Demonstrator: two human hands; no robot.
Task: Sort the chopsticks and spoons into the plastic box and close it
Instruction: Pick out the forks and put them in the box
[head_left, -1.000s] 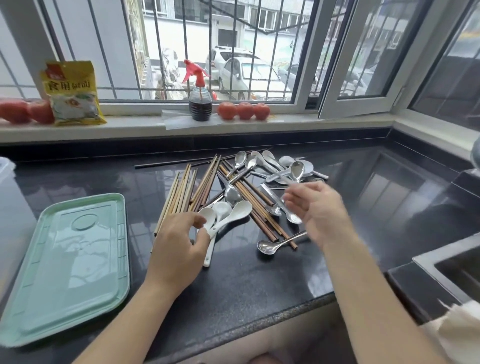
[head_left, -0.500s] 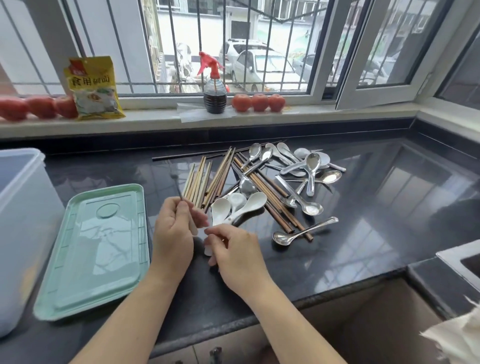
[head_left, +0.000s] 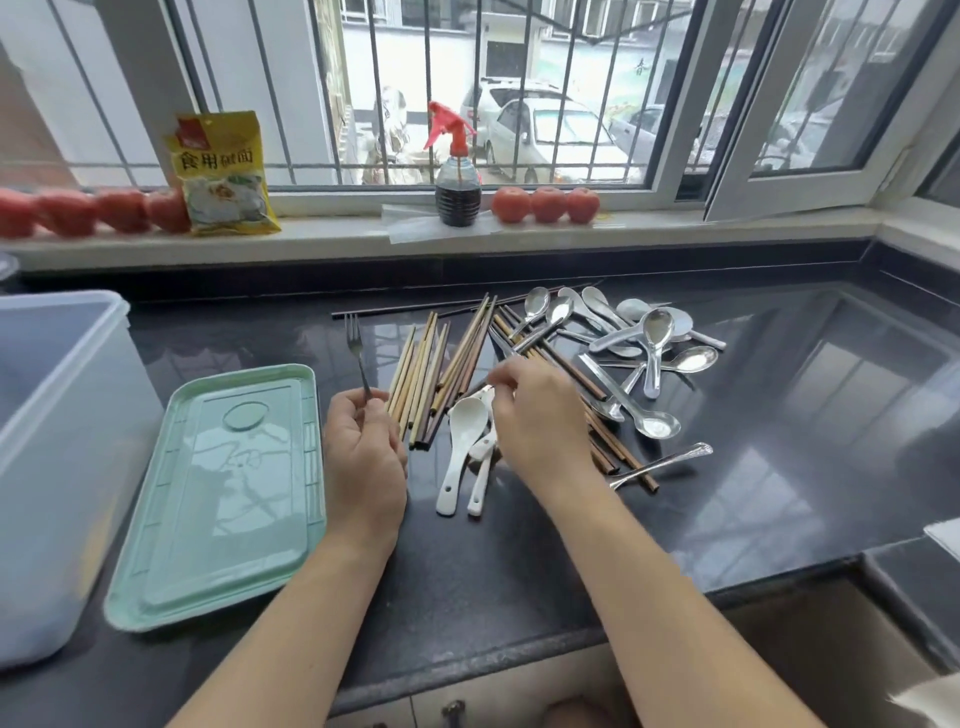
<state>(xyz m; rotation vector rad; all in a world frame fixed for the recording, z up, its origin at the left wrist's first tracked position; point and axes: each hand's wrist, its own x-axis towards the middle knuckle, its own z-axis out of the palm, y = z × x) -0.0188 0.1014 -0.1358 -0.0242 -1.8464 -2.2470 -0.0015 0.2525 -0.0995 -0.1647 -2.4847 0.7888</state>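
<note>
The chopsticks (head_left: 447, 374) lay in a loose fan on the dark bench (head_left: 779, 467), pale wooden ones to the left and darker brown ones to the right, their far ends toward the window. Metal spoons (head_left: 649, 343) were heaped just right of them, some crossing the brown sticks, and white spoons (head_left: 465, 447) lay at the near edge of the pile, bowls up. The clear box (head_left: 57, 441) stood open at the far left, with its green lid (head_left: 223, 493) flat on the bench between it and the chopsticks.

The left hand (head_left: 363, 457) had its fingers curled closed round the handle of a small fork (head_left: 356, 353), tines pointing away. The right hand (head_left: 540, 415) hovered over the white spoons, fingers pinched nearly together at a spoon's bowl; whether they gripped it could not be told.

On the sill stood a yellow packet (head_left: 223, 171), a spray bottle (head_left: 457, 176) and tomatoes (head_left: 545, 203).
</note>
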